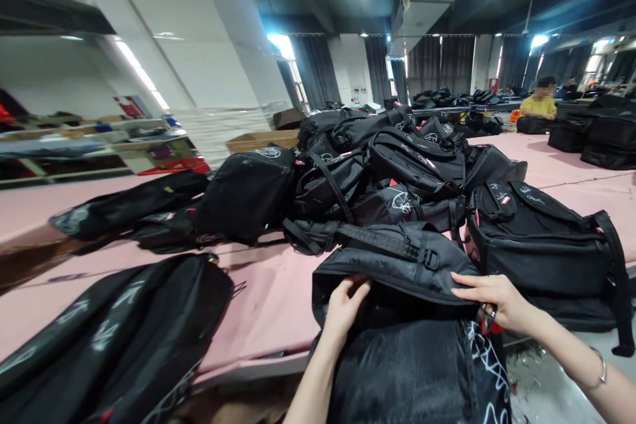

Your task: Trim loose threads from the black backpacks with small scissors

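Observation:
A black backpack [402, 364] with white scribbled lines on its side stands open at the table's near edge. Its padded back panel [382, 265], with straps and a buckle, is tipped away from me. My left hand [345, 308] grips the rim of the opening, its fingertips partly inside. On the panel's right edge lie the outstretched fingers of my right hand [497, 301]. Tucked under that palm is a small metal tool that looks like thread snips [487, 311], beside a bit of red. The right thumb is hidden.
Black backpacks are heaped on the pink-covered table [273, 291] beyond. One more backpack [149, 331] lies to the left, another [541, 252] to the right. A cardboard box [263, 140] sits behind near a wrapped pillar [213, 79]. A person in yellow [538, 107] sits far right.

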A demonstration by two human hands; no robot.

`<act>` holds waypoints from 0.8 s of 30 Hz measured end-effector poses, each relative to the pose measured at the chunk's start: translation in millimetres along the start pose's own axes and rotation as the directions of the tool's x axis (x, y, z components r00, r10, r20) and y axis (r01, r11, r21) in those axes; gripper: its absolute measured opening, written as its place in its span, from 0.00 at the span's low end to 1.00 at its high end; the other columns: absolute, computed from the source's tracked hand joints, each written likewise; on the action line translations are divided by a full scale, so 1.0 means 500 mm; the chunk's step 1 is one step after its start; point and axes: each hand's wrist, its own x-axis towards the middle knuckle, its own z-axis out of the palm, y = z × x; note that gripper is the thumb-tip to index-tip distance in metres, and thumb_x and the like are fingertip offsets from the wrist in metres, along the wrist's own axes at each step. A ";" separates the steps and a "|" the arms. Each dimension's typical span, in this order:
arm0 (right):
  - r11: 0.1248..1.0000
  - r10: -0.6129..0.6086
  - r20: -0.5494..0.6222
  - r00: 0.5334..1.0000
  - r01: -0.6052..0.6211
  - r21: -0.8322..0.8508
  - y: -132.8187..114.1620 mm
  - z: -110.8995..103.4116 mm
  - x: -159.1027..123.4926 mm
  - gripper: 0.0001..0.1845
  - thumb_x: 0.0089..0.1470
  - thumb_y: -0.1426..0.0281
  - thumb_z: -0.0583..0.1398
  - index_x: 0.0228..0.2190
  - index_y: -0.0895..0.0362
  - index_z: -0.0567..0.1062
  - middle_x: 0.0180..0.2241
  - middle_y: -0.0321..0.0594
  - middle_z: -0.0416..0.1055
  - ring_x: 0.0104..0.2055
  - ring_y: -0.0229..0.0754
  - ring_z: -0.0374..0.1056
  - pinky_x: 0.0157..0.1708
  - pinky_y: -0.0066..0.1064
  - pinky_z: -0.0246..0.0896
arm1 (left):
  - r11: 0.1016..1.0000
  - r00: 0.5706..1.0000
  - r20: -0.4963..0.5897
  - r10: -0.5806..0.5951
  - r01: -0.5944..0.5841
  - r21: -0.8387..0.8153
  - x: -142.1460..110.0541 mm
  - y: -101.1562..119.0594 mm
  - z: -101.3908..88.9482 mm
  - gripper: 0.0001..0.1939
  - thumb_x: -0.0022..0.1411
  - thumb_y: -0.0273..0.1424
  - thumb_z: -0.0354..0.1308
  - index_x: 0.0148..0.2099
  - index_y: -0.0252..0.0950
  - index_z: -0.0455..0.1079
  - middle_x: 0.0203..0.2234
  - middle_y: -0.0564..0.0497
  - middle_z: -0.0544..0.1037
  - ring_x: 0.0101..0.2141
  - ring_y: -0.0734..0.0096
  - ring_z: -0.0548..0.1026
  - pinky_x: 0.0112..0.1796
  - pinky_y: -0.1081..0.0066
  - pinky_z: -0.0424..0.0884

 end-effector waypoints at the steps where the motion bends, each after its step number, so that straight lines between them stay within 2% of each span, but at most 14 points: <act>1: 1.000 -0.006 -0.002 1.000 0.006 0.009 0.002 0.000 0.000 0.36 0.36 0.84 0.48 0.49 0.54 0.70 0.54 0.44 0.61 0.50 0.41 0.65 0.45 0.32 0.63 | 0.994 0.998 0.057 -0.025 0.031 -0.103 -0.022 0.007 0.005 0.15 0.45 0.37 0.61 0.35 0.32 0.69 0.33 0.43 0.76 0.39 0.57 0.74 0.43 0.60 0.69; 3: 0.999 -0.029 -0.001 1.000 0.029 0.024 0.000 0.001 0.004 0.37 0.35 0.84 0.48 0.49 0.55 0.69 0.54 0.44 0.61 0.51 0.41 0.64 0.45 0.31 0.63 | 0.919 0.976 0.198 -0.095 0.162 -0.359 -0.050 0.032 0.015 0.17 0.46 0.37 0.62 0.37 0.32 0.69 0.33 0.45 0.77 0.36 0.61 0.75 0.40 0.63 0.71; 5: 0.998 -0.053 0.002 0.999 0.053 0.029 -0.006 0.003 0.009 0.37 0.36 0.84 0.49 0.50 0.54 0.69 0.54 0.43 0.60 0.52 0.41 0.63 0.46 0.31 0.62 | 0.747 0.938 0.281 -0.202 0.333 -0.575 -0.054 0.068 0.021 0.15 0.48 0.35 0.63 0.37 0.32 0.69 0.32 0.46 0.77 0.35 0.63 0.76 0.38 0.64 0.73; 7: 0.998 -0.060 0.013 0.998 0.060 0.030 -0.010 0.006 0.011 0.37 0.36 0.84 0.49 0.50 0.53 0.69 0.55 0.42 0.60 0.52 0.41 0.63 0.46 0.31 0.62 | 0.602 0.918 0.246 -0.311 0.391 -0.696 -0.042 0.103 0.023 0.10 0.51 0.31 0.61 0.35 0.31 0.69 0.29 0.47 0.77 0.31 0.67 0.76 0.34 0.66 0.74; 8: 0.998 -0.055 0.017 0.998 0.054 0.038 -0.009 0.007 0.011 0.37 0.37 0.84 0.49 0.50 0.52 0.68 0.55 0.42 0.59 0.52 0.41 0.63 0.46 0.31 0.62 | 0.578 0.919 0.191 -0.346 0.369 -0.728 -0.036 0.118 0.025 0.07 0.52 0.29 0.60 0.34 0.30 0.69 0.28 0.47 0.77 0.29 0.69 0.75 0.31 0.69 0.74; 9: 0.997 -0.044 0.017 0.999 0.043 0.063 -0.004 0.009 0.012 0.36 0.38 0.84 0.50 0.50 0.51 0.69 0.55 0.41 0.59 0.52 0.41 0.63 0.46 0.31 0.62 | 0.594 0.928 0.113 -0.354 0.316 -0.740 -0.034 0.129 0.028 0.06 0.52 0.26 0.60 0.34 0.30 0.69 0.28 0.47 0.76 0.27 0.71 0.75 0.29 0.71 0.74; 11: 0.985 0.003 -0.015 1.000 0.000 0.172 0.017 0.011 0.014 0.31 0.41 0.83 0.50 0.47 0.52 0.72 0.52 0.42 0.63 0.51 0.41 0.64 0.47 0.33 0.61 | 0.694 0.954 -0.052 -0.295 0.176 -0.699 -0.046 0.139 0.045 0.08 0.49 0.25 0.62 0.34 0.29 0.70 0.29 0.47 0.77 0.27 0.72 0.75 0.27 0.73 0.74; 14: 0.913 0.182 -0.072 0.981 -0.141 0.383 0.068 -0.001 0.022 0.20 0.45 0.81 0.50 0.35 0.57 0.77 0.43 0.44 0.72 0.47 0.42 0.67 0.48 0.37 0.61 | 0.834 0.960 -0.222 -0.169 0.020 -0.551 -0.097 0.116 0.090 0.16 0.45 0.33 0.65 0.36 0.29 0.71 0.33 0.45 0.77 0.32 0.67 0.75 0.30 0.70 0.74; 15: 0.880 0.241 -0.043 0.970 -0.199 0.432 0.084 -0.011 0.026 0.17 0.45 0.80 0.51 0.33 0.58 0.77 0.40 0.44 0.73 0.45 0.42 0.69 0.48 0.37 0.61 | 0.867 0.959 -0.246 -0.139 -0.002 -0.498 -0.117 0.101 0.108 0.18 0.45 0.36 0.65 0.36 0.29 0.72 0.35 0.45 0.76 0.34 0.64 0.75 0.33 0.68 0.74; 17: 0.829 0.275 0.120 0.954 -0.298 0.473 0.104 -0.042 0.034 0.15 0.43 0.79 0.56 0.34 0.60 0.76 0.39 0.44 0.73 0.43 0.43 0.69 0.48 0.38 0.61 | 0.928 0.959 -0.275 -0.072 -0.037 -0.372 -0.149 0.069 0.136 0.18 0.46 0.40 0.63 0.34 0.29 0.73 0.35 0.44 0.77 0.37 0.60 0.75 0.38 0.64 0.73; 19: 0.806 0.222 0.320 0.921 -0.358 0.471 0.103 -0.083 0.045 0.20 0.40 0.77 0.61 0.39 0.59 0.75 0.41 0.43 0.72 0.45 0.44 0.68 0.50 0.37 0.59 | 0.963 0.953 -0.301 0.019 -0.098 -0.250 -0.165 0.044 0.154 0.17 0.47 0.40 0.62 0.33 0.30 0.73 0.35 0.44 0.77 0.41 0.57 0.74 0.45 0.62 0.68; 20: 0.802 0.213 0.379 0.901 -0.382 0.459 0.094 -0.103 0.053 0.22 0.39 0.76 0.63 0.41 0.58 0.74 0.42 0.43 0.72 0.46 0.45 0.67 0.50 0.37 0.59 | 0.971 0.950 -0.306 0.066 -0.132 -0.201 -0.167 0.036 0.158 0.17 0.48 0.40 0.61 0.34 0.30 0.73 0.35 0.44 0.77 0.42 0.57 0.73 0.48 0.61 0.66; 22: 0.803 0.295 0.356 0.887 -0.432 0.411 0.061 -0.134 0.075 0.18 0.41 0.73 0.63 0.39 0.58 0.75 0.40 0.43 0.73 0.44 0.46 0.69 0.46 0.36 0.62 | 0.972 0.948 -0.292 0.129 -0.178 -0.150 -0.165 0.029 0.162 0.16 0.49 0.40 0.60 0.35 0.32 0.74 0.35 0.44 0.77 0.44 0.57 0.72 0.51 0.61 0.62; 24: 0.831 0.397 0.180 0.900 -0.436 0.345 0.013 -0.142 0.104 0.10 0.49 0.69 0.59 0.34 0.59 0.77 0.34 0.43 0.74 0.38 0.44 0.70 0.41 0.35 0.64 | 0.970 0.956 -0.256 0.146 -0.188 -0.151 -0.160 0.033 0.166 0.16 0.50 0.40 0.59 0.36 0.32 0.74 0.35 0.44 0.77 0.43 0.57 0.73 0.51 0.60 0.62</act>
